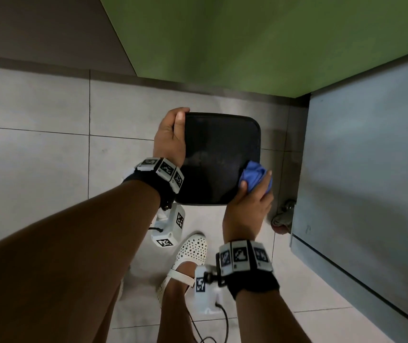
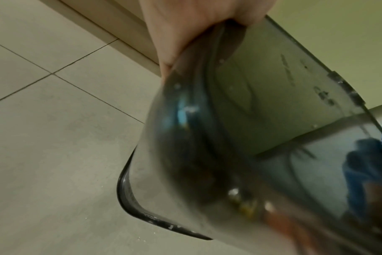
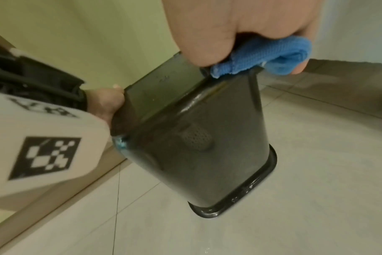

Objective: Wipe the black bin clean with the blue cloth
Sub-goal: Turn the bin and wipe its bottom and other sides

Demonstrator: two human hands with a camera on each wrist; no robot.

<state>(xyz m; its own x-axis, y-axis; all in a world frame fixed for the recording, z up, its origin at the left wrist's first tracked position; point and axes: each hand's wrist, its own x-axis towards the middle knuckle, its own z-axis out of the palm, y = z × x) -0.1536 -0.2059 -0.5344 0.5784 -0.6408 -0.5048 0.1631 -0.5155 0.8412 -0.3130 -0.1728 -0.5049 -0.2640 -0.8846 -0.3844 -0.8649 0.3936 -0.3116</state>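
The black bin [image 1: 219, 157] stands upside down on the tiled floor, its flat glossy base facing up, its rim [image 3: 246, 193] on the tiles. My left hand [image 1: 173, 134] grips the base's far left corner, thumb on top; the left wrist view shows the palm [image 2: 185, 31] against the bin's side [image 2: 240, 138]. My right hand [image 1: 250, 201] holds the bunched blue cloth [image 1: 256, 178] at the base's near right corner. The right wrist view shows the blue cloth [image 3: 273, 57] pinched between thumb and fingers on the bin's top edge [image 3: 185, 131].
A green cabinet front [image 1: 260, 40] rises just behind the bin and a grey unit [image 1: 366, 169] stands to its right. A crumpled rag [image 1: 282, 216] lies at the grey unit's foot. My white perforated shoe [image 1: 188, 258] is close in front of the bin.
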